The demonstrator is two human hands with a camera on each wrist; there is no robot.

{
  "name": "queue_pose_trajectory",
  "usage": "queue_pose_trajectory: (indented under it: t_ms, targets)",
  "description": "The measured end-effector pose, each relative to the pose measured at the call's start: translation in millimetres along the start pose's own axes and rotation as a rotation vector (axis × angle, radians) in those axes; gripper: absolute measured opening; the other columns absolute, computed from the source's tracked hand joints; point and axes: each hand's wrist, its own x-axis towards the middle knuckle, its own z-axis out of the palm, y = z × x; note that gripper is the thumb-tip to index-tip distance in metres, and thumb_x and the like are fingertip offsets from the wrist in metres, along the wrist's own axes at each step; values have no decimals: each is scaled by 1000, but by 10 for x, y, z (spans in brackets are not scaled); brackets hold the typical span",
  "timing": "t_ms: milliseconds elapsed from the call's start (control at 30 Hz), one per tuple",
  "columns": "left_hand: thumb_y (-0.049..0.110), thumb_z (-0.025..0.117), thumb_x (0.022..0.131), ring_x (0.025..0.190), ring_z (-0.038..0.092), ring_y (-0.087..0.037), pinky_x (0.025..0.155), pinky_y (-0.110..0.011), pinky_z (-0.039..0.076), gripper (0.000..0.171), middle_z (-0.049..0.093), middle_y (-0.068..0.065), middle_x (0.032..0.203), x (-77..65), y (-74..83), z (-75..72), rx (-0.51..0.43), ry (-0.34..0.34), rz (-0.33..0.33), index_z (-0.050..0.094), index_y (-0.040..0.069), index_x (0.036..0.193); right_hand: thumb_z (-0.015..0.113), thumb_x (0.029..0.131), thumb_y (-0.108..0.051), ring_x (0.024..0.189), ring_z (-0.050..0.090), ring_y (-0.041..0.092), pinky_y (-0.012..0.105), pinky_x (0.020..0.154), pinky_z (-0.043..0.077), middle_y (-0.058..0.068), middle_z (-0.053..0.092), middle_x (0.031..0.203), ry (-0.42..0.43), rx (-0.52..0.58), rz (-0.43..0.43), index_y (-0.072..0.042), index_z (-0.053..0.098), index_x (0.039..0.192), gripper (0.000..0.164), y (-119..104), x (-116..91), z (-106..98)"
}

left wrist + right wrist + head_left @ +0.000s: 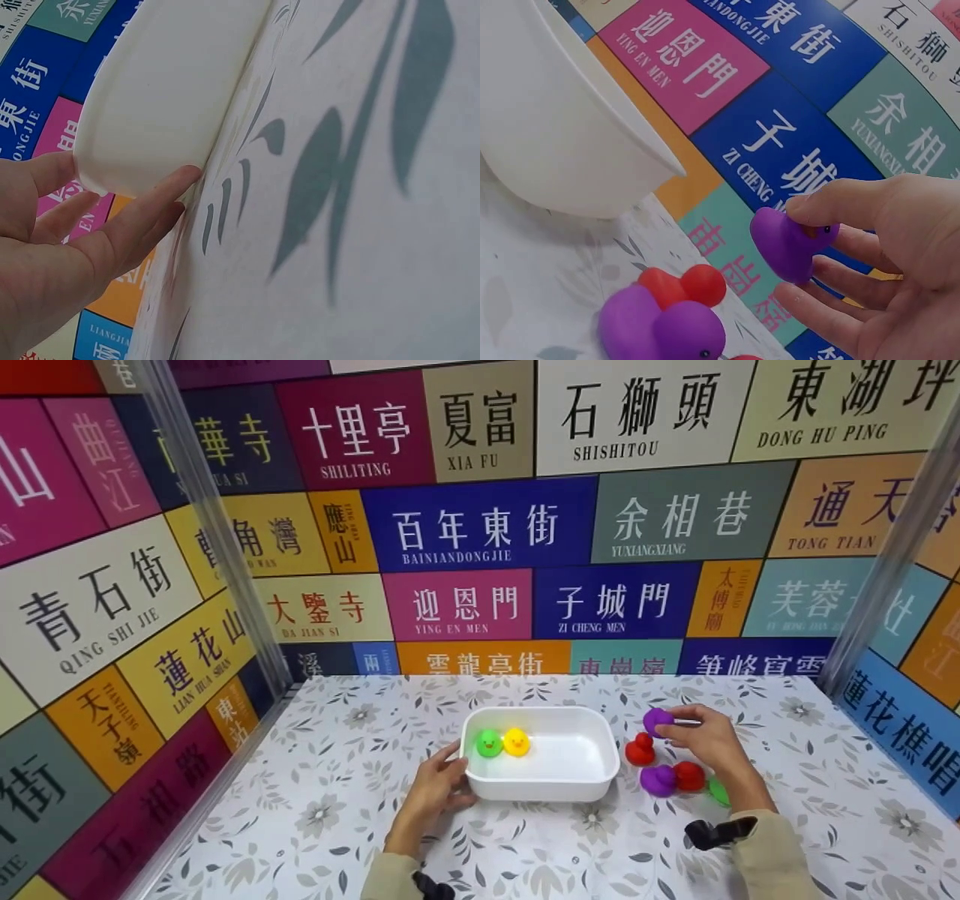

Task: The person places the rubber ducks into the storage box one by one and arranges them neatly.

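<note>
My right hand (709,739) pinches a purple rubber duck (787,241) between thumb and fingers, raised over the table to the right of a white plastic tub (540,790). At the tub's left end is my left hand (435,784), its extended fingers touching the outer wall and corner. Inside the tub, a green duck (489,743) and a yellow duck (517,742) sit side by side at the left. Below my right hand are a red duck (640,751), a second purple duck (658,781) and another red duck (689,776). My right wrist partly hides a green item (718,791).
A white tablecloth (315,855) with grey leaves and flowers covers the table. Colourful panels (480,525) with printed signs stand behind it and along the sides, with clear upright posts (225,532) at the corners. Black wrist straps (720,834) sit at my beige sleeves.
</note>
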Motion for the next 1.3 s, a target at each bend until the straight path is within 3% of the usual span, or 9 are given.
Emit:
queue_pose_trajectory:
  t_ms: [300, 467, 733, 867, 1000, 1300]
  targets:
    - [22, 52, 104, 105, 68, -25, 82, -40, 64, 56, 52, -25, 144, 7, -4, 0, -3, 8, -2, 35, 12, 156, 74, 89, -42, 114, 65, 29, 56, 114, 42, 24, 46, 151, -9, -20, -28, -6, 48, 143, 70, -120, -29, 116]
    - [22, 52, 104, 108, 69, -26, 82, -39, 64, 55, 52, -25, 145, 18, -8, -4, 1, 11, -13, 35, 14, 156, 73, 91, -37, 111, 64, 30, 48, 106, 50, 24, 50, 146, -10, -20, -55, -4, 50, 138, 62, -150, -32, 192]
    - [23, 53, 104, 111, 68, -28, 82, -41, 64, 57, 52, -26, 144, 2, 6, 0, -8, 12, -18, 35, 14, 156, 71, 92, -34, 104, 66, 24, 56, 112, 43, 24, 48, 147, -33, -18, -86, -3, 48, 139, 61, -145, -36, 285]
    - [23, 53, 104, 109, 69, -28, 81, -41, 64, 57, 52, -27, 144, -2, 9, 1, -12, -4, -4, 34, 12, 157, 72, 92, -33, 99, 70, 22, 49, 108, 48, 24, 54, 141, -33, -15, -125, -2, 50, 139, 61, -148, -39, 331]
    - [23, 52, 104, 109, 68, -28, 80, -41, 64, 57, 51, -28, 144, 1, 7, 2, -17, -17, 11, 34, 11, 157, 72, 92, -31, 99, 72, 25, 45, 104, 53, 23, 57, 135, -36, -30, -159, -4, 53, 141, 59, -154, -47, 370]
    - [23, 53, 104, 106, 69, -25, 80, -40, 64, 56, 53, -25, 143, 22, 17, 2, -5, 11, -28, 36, 14, 156, 73, 91, -35, 106, 71, 31, 46, 102, 55, 21, 57, 140, -40, -36, -157, -11, 60, 138, 54, -222, -81, 433]
